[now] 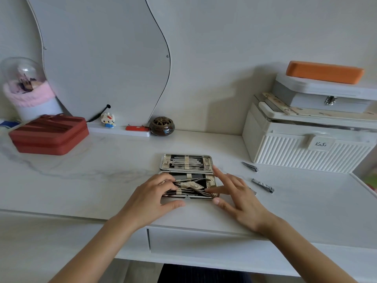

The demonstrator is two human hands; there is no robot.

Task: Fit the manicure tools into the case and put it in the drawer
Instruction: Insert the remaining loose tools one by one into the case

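The manicure case [186, 162] lies open flat on the white table, its far half filled with small steel tools under straps. The near half holds a cuticle nipper [190, 185] and other tools. My left hand [152, 198] rests on the near half's left side, fingers on the tools, thumb at the front edge. My right hand [234, 196] has straight fingers: the index presses the nipper's handles, the thumb touches the front right corner. Two nail clippers [250, 166] [263, 185] lie on the table to the right. A third tool's tip [253, 192] peeks from behind my right hand.
A closed drawer front [204, 242] sits under the table edge below my hands. A ribbed white box [306, 148] with stacked boxes stands at right. A red zip case [49, 134], a mirror [106, 58], a brown incense pot [161, 126] and a small figurine [108, 120] are at back left.
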